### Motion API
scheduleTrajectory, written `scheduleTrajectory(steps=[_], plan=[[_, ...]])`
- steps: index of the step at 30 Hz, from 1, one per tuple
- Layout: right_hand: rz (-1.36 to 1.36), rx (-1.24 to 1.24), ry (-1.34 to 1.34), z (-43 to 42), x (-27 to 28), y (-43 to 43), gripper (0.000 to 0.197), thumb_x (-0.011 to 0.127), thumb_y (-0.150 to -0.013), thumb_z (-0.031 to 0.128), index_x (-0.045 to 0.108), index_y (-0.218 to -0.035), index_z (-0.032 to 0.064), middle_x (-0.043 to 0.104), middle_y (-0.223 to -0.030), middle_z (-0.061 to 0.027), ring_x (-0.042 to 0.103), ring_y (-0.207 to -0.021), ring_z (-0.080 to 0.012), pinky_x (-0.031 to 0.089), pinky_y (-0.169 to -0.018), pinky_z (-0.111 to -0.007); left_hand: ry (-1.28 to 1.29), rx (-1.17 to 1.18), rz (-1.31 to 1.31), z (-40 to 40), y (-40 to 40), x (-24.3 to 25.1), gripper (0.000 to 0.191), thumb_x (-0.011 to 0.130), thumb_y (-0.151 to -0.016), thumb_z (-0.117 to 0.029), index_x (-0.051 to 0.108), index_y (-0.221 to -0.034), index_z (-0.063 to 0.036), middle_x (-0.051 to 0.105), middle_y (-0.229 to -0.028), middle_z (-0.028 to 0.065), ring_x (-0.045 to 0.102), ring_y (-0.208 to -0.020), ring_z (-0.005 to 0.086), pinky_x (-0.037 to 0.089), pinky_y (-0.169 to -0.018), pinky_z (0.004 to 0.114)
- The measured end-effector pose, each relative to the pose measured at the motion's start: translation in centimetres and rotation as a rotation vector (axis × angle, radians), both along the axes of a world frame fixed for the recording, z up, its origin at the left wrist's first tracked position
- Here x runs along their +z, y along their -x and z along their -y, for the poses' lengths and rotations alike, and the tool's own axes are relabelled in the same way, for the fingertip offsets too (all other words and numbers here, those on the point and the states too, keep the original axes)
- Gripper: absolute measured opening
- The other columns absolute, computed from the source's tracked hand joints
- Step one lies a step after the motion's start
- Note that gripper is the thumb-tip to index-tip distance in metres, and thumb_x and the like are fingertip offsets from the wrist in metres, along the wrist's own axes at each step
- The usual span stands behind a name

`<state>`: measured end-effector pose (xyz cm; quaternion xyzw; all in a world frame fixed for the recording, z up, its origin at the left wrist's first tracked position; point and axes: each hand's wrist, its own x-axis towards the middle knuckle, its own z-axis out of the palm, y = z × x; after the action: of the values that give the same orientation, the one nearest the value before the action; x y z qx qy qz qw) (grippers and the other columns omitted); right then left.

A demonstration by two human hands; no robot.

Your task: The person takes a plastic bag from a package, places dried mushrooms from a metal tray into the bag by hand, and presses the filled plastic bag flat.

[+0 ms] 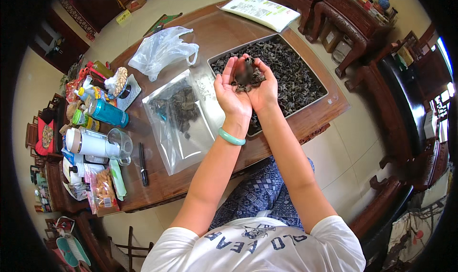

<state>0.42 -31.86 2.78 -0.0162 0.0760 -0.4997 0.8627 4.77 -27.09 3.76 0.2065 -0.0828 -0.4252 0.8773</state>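
Note:
My left hand and my right hand are cupped together, palms up, over the near left part of a tray. Dried black fungus pieces lie in the cup they form; a dark blur covers part of the heap. The shallow rectangular tray is spread with more dried black fungus. To the left of my hands, a clear plastic bag lies flat on the wooden table, holding some dark fungus. A green bangle circles my left wrist.
A crumpled translucent carrier bag sits beyond the clear bag. At the far edge lies a white printed package. Along the left stand a glass mug, a white tumbler, a blue container and a peanut bowl, near a black pen.

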Motion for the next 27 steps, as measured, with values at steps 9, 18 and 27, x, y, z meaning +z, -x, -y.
scheduleTrajectory(steps=[9, 18, 27], plan=[[0.055, 0.013, -0.004, -0.2, -0.6, 0.1, 0.031, 0.050, -0.098, 0.013, 0.051, -0.125, -0.0021, 0.062, -0.109, -0.0137, 0.060, -0.102, -0.0243, 0.052, -0.091, -0.034, 0.035, -0.003, -0.034, -1.0, 0.2, 0.2, 0.051, 0.035, -0.098, -0.033, 0.054, -0.129, 0.0025, 0.055, -0.130, 0.0152, 0.053, -0.119, 0.0282, 0.041, -0.108, 0.045], [0.121, 0.004, 0.041, -0.6, -0.5, 0.8, 0.029, 0.050, -0.099, 0.011, 0.053, -0.125, 0.0011, 0.059, -0.116, -0.0144, 0.058, -0.102, -0.0228, 0.052, -0.092, -0.034, -0.073, 0.029, 0.234, -1.0, 0.8, -0.4, 0.057, 0.054, -0.077, 0.020, 0.051, -0.132, 0.0027, 0.053, -0.133, 0.0141, 0.057, -0.117, 0.0230, 0.047, -0.102, 0.034], [0.274, 0.055, -0.027, -0.9, -0.2, 1.2, 0.023, 0.049, -0.100, 0.015, 0.057, -0.116, 0.0002, 0.063, -0.109, -0.0131, 0.062, -0.101, -0.0218, 0.054, -0.091, -0.032, -0.023, 0.018, 0.168, -1.1, 0.9, 0.2, 0.039, 0.042, -0.091, 0.007, 0.052, -0.128, 0.0062, 0.054, -0.131, 0.0182, 0.057, -0.117, 0.0266, 0.048, -0.104, 0.039]])
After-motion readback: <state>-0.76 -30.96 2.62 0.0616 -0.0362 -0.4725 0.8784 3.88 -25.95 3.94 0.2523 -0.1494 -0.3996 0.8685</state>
